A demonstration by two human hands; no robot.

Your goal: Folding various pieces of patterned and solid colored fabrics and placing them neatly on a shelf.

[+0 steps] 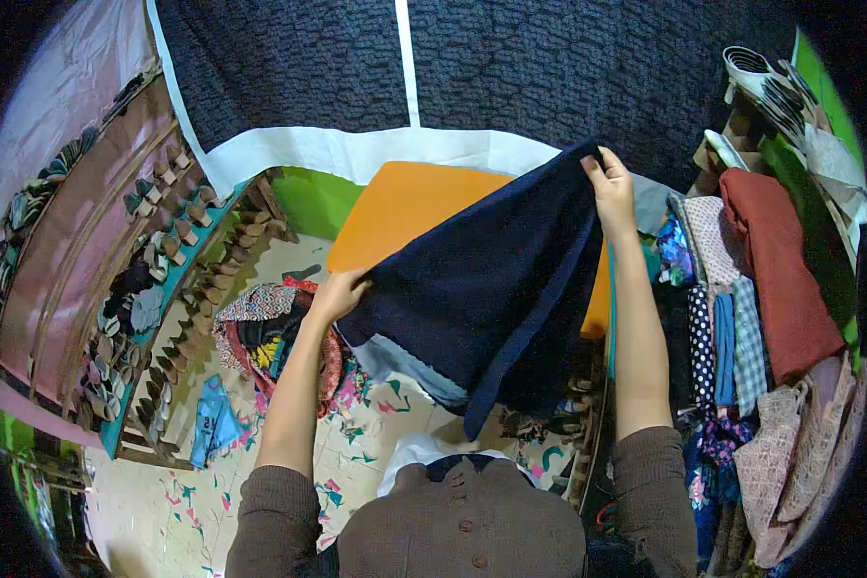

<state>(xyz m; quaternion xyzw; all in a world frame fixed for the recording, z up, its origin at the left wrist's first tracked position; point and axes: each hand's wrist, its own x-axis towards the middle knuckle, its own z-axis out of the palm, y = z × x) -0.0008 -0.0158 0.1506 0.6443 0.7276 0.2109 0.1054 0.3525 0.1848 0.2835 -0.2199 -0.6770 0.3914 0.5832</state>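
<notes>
A dark navy piece of fabric [482, 279] is held up in front of me, stretched between my two hands and hanging down in folds. My left hand [337, 295] pinches its left edge, lower down. Higher and farther to the right, my right hand [613, 193] grips its upper corner, thumb against fingers. A paler grey side shows where the lower left edge turns over. Behind the fabric is a flat orange surface [400, 207], partly hidden by it.
On the left, racks hold rows of shoe-like pieces [173, 246]. A bundle of patterned cloth [260, 308] and a blue bag [214, 421] lie on the scrap-strewn floor [144, 501]. Folded fabrics and a rust-red roll [780, 279] are stacked at right. A dark patterned curtain [530, 77] hangs beyond.
</notes>
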